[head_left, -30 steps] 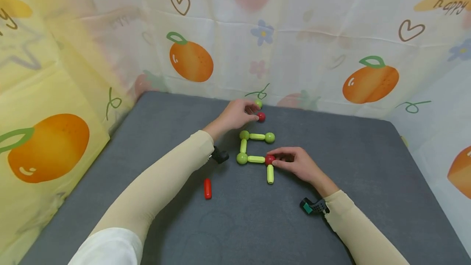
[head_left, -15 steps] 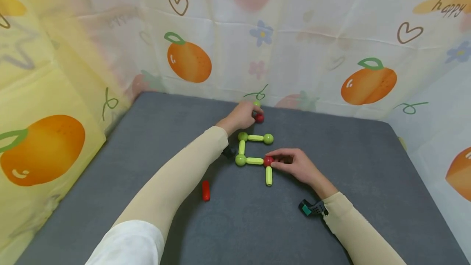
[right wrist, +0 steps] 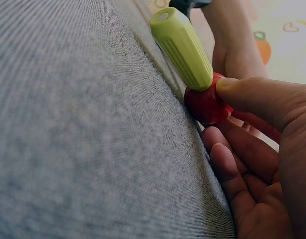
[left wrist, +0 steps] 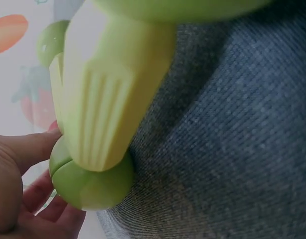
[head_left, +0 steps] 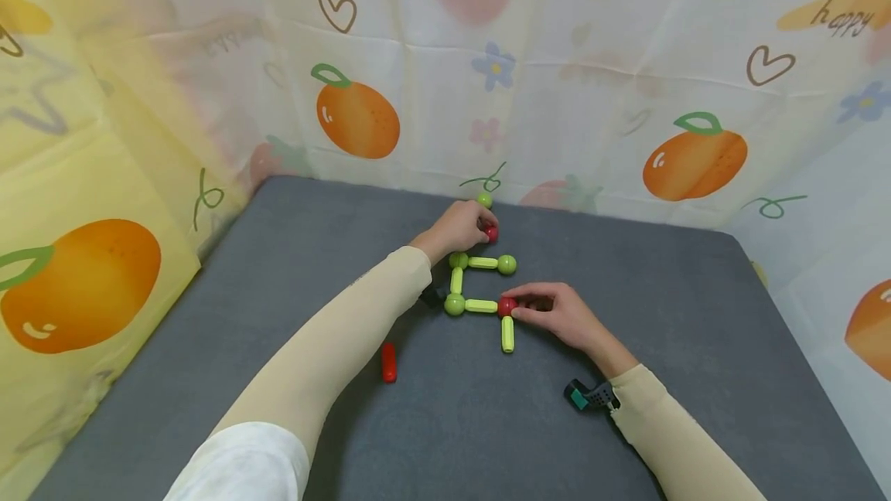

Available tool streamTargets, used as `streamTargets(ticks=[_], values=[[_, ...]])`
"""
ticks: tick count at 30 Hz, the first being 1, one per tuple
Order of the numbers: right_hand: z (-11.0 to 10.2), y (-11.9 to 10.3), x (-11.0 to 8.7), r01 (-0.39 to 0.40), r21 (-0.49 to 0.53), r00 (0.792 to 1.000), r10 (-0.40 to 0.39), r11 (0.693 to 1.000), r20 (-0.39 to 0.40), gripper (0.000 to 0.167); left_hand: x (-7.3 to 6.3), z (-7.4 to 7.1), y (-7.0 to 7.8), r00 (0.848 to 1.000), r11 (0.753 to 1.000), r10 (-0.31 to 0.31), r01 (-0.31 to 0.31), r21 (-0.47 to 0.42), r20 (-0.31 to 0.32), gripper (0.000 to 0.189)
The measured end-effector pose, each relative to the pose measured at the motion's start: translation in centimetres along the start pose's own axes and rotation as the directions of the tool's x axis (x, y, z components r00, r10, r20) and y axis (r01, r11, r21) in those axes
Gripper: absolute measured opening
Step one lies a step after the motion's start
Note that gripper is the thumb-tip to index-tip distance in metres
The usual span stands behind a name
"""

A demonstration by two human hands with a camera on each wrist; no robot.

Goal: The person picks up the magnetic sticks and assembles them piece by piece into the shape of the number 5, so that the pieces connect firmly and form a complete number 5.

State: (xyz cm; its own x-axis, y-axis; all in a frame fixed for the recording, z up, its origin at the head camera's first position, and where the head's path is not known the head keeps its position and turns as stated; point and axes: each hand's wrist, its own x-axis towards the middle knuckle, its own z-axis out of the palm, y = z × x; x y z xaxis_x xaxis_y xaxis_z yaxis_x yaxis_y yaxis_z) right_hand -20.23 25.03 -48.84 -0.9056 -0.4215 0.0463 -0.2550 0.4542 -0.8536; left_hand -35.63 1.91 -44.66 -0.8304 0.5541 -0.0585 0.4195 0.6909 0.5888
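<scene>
Near the back of the table my left hand [head_left: 459,226] pinches a loose red ball [head_left: 491,234], which its fingers partly cover. My right hand [head_left: 557,311] holds another red ball [right wrist: 205,107] between thumb and fingers. That ball is a corner of a flat, three-sided frame of yellow-green rods [head_left: 480,305] and green balls [head_left: 455,305]. From the held ball a further rod [right wrist: 185,52] points toward the front of the table, its outer end bare. In the left wrist view, a rod [left wrist: 103,109] and a green corner ball [left wrist: 90,181] stand in front of my left fingers.
One loose green ball [head_left: 484,200] lies at the table's back edge, just beyond my left hand. A red rod [head_left: 389,362] lies apart on the grey table [head_left: 445,439], beside my left forearm. A printed cloth [head_left: 431,99] hangs behind the table.
My left hand has reached the loose red ball, closed its fingers on it and drawn it slightly toward the frame. My right hand stays on its red ball.
</scene>
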Motion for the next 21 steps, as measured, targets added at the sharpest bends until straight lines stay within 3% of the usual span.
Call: streamTargets(ticks=[11, 21], values=[[-0.2, 0.2, 0.0, 0.003, 0.009, 1.0, -0.003, 1.0, 0.01, 0.027, -0.2, -0.3, 0.3, 0.999, 0.999, 0.011, -0.013, -0.038, -0.046, 0.031], [-0.2, 0.0, 0.1, 0.0, -0.003, 1.0, 0.0, 1.0, 0.013, 0.027, -2.0, -0.9, 1.2, 0.999, 0.991, 0.037, -0.041, -0.124, -0.035, 0.033]])
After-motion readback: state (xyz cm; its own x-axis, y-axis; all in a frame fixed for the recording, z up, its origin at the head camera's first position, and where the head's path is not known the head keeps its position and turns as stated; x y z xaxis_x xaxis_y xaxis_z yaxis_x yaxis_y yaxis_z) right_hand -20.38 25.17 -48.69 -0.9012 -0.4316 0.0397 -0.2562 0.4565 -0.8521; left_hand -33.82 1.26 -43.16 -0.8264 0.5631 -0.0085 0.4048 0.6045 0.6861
